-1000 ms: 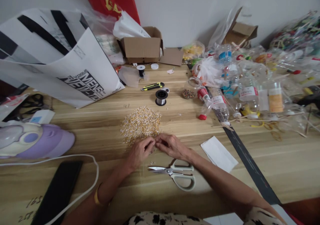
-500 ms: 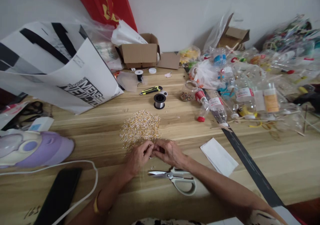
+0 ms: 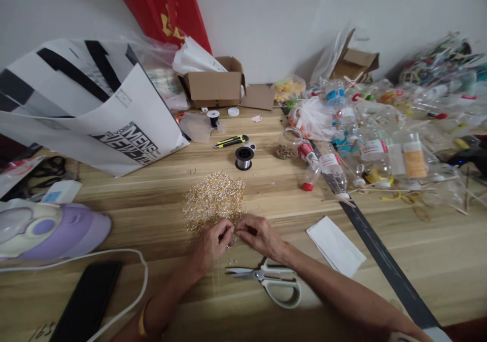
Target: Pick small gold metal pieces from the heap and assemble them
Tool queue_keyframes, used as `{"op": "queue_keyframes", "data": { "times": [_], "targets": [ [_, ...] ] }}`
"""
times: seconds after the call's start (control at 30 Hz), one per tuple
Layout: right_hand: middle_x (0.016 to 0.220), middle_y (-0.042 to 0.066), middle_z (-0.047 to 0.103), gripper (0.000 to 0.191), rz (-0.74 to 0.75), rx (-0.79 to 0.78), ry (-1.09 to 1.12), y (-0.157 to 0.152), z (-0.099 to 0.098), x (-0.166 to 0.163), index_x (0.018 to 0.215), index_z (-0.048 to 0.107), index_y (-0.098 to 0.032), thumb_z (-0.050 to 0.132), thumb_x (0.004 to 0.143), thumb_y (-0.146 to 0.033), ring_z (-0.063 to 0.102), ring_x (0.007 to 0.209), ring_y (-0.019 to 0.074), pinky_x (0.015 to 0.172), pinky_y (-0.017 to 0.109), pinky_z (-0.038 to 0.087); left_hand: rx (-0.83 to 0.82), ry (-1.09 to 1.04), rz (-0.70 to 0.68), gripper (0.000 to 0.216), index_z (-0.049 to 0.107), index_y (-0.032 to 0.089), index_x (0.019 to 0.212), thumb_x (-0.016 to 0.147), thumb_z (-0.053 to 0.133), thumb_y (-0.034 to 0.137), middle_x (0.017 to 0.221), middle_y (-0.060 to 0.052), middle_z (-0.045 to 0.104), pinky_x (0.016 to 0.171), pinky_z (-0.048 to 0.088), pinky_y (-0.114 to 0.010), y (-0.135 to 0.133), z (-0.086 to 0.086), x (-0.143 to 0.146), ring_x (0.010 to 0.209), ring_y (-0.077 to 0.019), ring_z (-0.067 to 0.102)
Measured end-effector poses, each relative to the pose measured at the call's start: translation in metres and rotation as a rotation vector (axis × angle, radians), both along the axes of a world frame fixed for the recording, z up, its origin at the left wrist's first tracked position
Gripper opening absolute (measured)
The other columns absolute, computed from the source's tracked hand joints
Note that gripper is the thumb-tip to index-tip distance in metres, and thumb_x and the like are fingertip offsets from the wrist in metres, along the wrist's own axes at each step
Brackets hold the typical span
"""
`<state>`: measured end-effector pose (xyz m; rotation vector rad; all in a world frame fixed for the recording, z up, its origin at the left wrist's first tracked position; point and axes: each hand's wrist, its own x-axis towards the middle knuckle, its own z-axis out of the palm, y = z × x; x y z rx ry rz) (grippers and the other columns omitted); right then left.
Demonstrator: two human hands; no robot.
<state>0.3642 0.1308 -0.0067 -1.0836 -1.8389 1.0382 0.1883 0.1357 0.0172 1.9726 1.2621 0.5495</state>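
Observation:
My left hand (image 3: 213, 243) is closed in a pinch at the near edge of a pile of small gold and clear beads (image 3: 213, 200). What sits between its fingertips is too small to name. Close beside it, my right hand (image 3: 261, 234) is pinched too, its fingertips almost meeting the left ones; any tiny piece in them cannot be made out. Thin, faint strands hang below the left hand. Just under the hands lie scissors (image 3: 262, 276) with pale handles, blades pointing left, and a few tiny bits near their tips.
Beyond the pile stand a wire spool (image 3: 244, 158) and a yellow-black utility knife (image 3: 230, 141). Plastic bottles (image 3: 333, 164) crowd the right side. A folded white paper (image 3: 336, 245) lies right of the scissors. At left are a white bag (image 3: 140, 108), a purple device (image 3: 68, 228) and a black phone (image 3: 89, 301).
The fingertips have drawn slightly apart, the right hand's fingers now straighter. The whole view has tilted a little, so things sit lower in the picture.

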Motion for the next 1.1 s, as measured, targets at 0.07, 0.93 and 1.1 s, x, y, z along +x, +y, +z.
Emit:
{"op": "queue_keyframes", "data": {
  "times": [0.07,0.93,1.1],
  "targets": [
    [0.075,0.003,0.062,0.010,0.018,0.034,0.000,0.000,0.001,0.000,0.081,0.064,-0.015,0.056,0.086,-0.018,0.057,0.069,0.0128,0.065,0.022,0.044,0.000,0.002,0.000,0.020,0.053,0.019,0.073,0.088,0.041,0.024,0.058,0.002,0.061,0.057,0.041,-0.022,-0.001,-0.001,0.000,0.055,-0.0125,0.058],
    [0.078,0.005,0.064,0.014,0.260,0.169,-0.143,0.006,0.003,0.010,0.079,0.061,-0.015,0.052,0.088,-0.018,0.058,0.078,0.0151,0.074,0.025,0.045,0.528,0.379,-0.274,0.024,0.061,0.017,0.071,0.089,0.046,0.018,0.077,-0.005,0.059,0.080,0.039,-0.036,0.056,-0.009,0.032,0.083,-0.0209,0.047],
    [0.078,0.005,0.065,0.013,0.251,0.162,-0.138,0.006,0.002,0.010,0.079,0.062,-0.015,0.053,0.087,-0.017,0.057,0.077,0.0153,0.073,0.025,0.045,0.520,0.425,-0.247,0.022,0.060,0.016,0.074,0.089,0.045,0.018,0.081,-0.006,0.060,0.082,0.039,-0.037,0.056,-0.010,0.034,0.083,-0.0213,0.047]
  ]
}}
